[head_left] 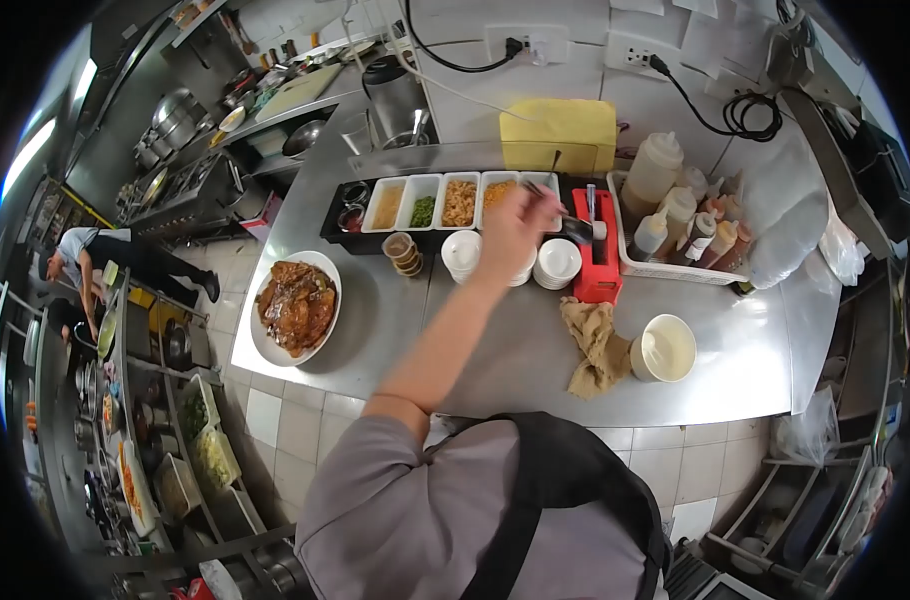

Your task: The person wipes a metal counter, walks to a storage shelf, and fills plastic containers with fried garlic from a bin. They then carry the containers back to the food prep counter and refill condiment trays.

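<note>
My left hand [523, 222] reaches over the black condiment tray [350, 240], near its right end. Its fingers are closed, slightly blurred, around a dark spoon-like utensil [575, 230] whose exact kind I cannot make out. White containers in the tray hold chopped greens [423, 210], brown crumbly topping [460, 202] and an orange topping [497, 192]; my hand partly covers the containers at the right. Below my hand are stacks of small white cups [558, 260]. A red holder [599, 265] stands just right of it. My right hand is out of sight.
A white bowl of glazed brown food [295, 308] sits at the counter's left. At the right are a brown cloth [593, 345], a white tub [663, 348] and a basket [665, 268] of sauce bottles. Another person [105, 255] bends over a counter at far left.
</note>
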A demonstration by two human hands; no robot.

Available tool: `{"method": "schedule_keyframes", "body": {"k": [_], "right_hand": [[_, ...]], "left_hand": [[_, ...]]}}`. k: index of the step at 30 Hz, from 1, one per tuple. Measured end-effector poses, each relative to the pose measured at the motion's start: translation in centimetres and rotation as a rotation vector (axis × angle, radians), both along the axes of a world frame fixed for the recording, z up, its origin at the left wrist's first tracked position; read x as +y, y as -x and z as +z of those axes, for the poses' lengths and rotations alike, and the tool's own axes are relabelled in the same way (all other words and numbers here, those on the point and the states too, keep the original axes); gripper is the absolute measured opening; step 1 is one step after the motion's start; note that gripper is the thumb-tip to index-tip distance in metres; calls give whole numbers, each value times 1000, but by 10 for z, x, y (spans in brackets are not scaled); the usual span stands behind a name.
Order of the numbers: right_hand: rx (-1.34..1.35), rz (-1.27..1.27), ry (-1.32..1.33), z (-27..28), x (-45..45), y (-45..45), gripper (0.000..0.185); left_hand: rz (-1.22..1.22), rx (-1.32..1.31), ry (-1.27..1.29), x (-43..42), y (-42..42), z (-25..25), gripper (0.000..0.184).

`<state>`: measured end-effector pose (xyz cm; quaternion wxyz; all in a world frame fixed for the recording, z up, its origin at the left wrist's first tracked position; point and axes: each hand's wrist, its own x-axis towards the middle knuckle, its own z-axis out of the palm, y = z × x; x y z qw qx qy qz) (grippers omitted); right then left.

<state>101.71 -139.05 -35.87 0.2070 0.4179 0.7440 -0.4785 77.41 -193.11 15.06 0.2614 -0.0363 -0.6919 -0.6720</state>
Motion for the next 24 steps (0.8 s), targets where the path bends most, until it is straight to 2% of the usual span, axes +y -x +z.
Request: {"method": "schedule_keyframes", "body": {"k": [1,4,5,7,8,10,11,12,13,16,18,19,20,21,22,24], "right_hand": [[6,18,-8,-1,1,1,25],[23,66,-29,-5,11,-2,25],[33,80,-45,-8,15,-4,25],[58,130,-69,-18,22,-5,25],[79,171,-90,-27,28,-6,25],[164,352,-188,-61,49,-13,26],[288,632,-373,-64,53,-18,26],[165,328,-193,-62,51,-14,25],[70,150,-105,-33,30,-10,25],[36,56,-45,-2,7,-8,25],[27,19,-19,7,-3,-16,25],[15,-7,-18,11,-6,-26,25],[-1,-44,-15,17,-11,-38,25],[-17,-80,-18,20,-14,-47,25],[-32,-111,-20,25,-19,-56,25],[-49,-174,-24,33,-28,-68,25]], "left_hand": [[114,-64,157,-28,4,1,18],[314,-52,371,-84,27,1,17],[309,-54,366,-96,40,-4,17],[381,52,675,-125,72,-23,15],[375,78,737,-131,81,-27,14],[304,8,772,-137,97,-38,14],[221,-69,806,-141,108,-45,14],[213,-69,848,-148,124,-61,15],[205,-65,851,-149,134,-66,15],[139,-162,826,-143,155,-70,16],[109,-287,947,-137,165,-70,19],[102,-402,923,-127,163,-62,21],[134,-270,902,-133,182,-85,23],[114,-406,950,-121,177,-72,25],[202,-469,1056,-111,178,-70,27],[546,-5,1095,-81,156,-69,25]]}}
